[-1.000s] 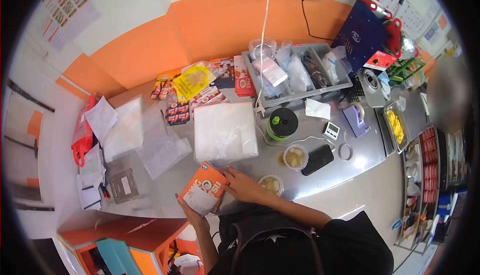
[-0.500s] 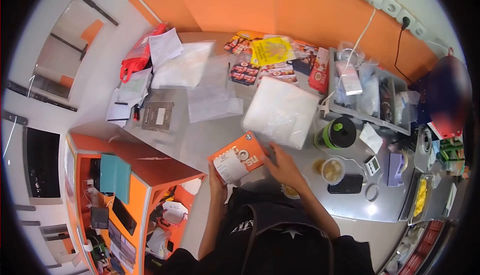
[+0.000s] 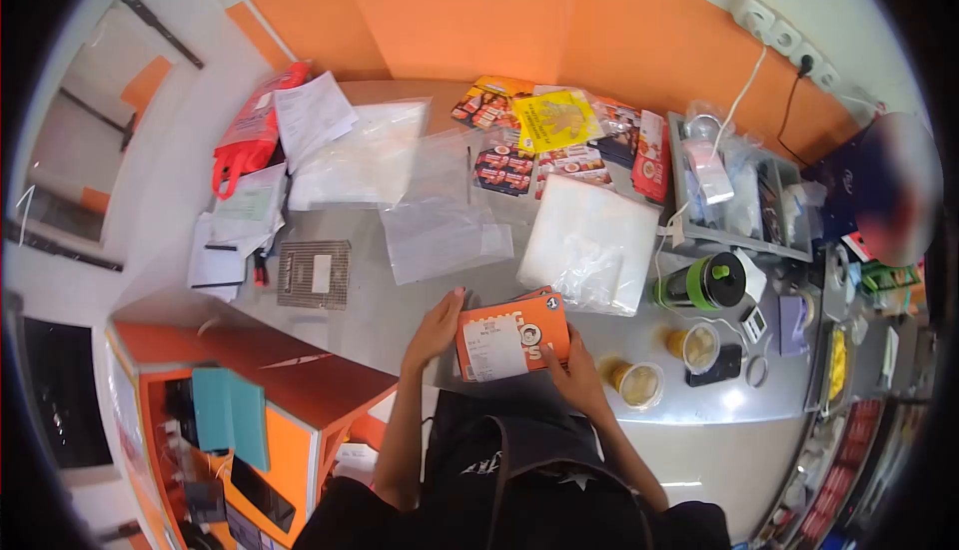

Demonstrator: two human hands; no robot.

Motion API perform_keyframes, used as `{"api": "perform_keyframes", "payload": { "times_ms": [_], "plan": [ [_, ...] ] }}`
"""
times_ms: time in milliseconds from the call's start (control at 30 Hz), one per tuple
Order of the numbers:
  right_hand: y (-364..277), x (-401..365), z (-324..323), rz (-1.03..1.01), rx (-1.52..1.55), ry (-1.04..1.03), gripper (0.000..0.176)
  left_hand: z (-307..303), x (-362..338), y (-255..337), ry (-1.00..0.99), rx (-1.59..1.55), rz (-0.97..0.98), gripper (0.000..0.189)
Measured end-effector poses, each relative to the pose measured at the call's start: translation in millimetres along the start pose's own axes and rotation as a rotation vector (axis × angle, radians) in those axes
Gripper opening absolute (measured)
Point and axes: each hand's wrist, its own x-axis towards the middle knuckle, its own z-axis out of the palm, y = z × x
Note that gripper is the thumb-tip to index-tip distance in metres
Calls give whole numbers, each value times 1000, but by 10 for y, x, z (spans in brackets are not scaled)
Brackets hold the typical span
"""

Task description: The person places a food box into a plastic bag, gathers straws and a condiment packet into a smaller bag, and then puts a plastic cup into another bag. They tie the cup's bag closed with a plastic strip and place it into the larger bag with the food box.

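Observation:
Between my hands is an orange food box (image 3: 544, 335) with printed lettering and a white receipt (image 3: 496, 348) on its top. My left hand (image 3: 436, 330) is closed against the box's left side, its fingertips at the far corner. At the right side, my right hand (image 3: 577, 370) grips the near edge. The undersides of the box and some fingers are hidden. Just beyond the box lie clear plastic bags (image 3: 440, 235) and a thick stack of white plastic sheets (image 3: 589, 240). Two lidded clear cups (image 3: 639, 386) stand to the right of my right hand.
A green-and-black tumbler (image 3: 704, 282), a phone (image 3: 714, 366) and a tape roll (image 3: 756, 371) are on the right. Flyers (image 3: 504, 168) and a grey bin (image 3: 749, 200) line the back. A red bag (image 3: 255, 130) stands left. Another person (image 3: 889, 185) is at the far right.
The box has turned nearly level and moved slightly right in the view. My left hand has moved up its left side. My right hand has shifted down along the right edge. The view has shifted.

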Motion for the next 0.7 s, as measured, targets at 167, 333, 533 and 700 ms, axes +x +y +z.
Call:
{"api": "perform_keyframes", "payload": {
  "times_ms": [167,333,533,700],
  "plan": [
    [-56,-1,-37,122,-79,96,44,-300,328,779,-314,435,-5,64],
    [276,942,-458,-277,-368,546,21,-260,341,406,-460,396,222,53],
    [539,1569,-615,-193,-759,322,19,-186,95,203,-157,32,367,44],
    [579,1467,-623,-140,-751,15,26,-654,-94,144,-85,24,393,52]
  ]
}}
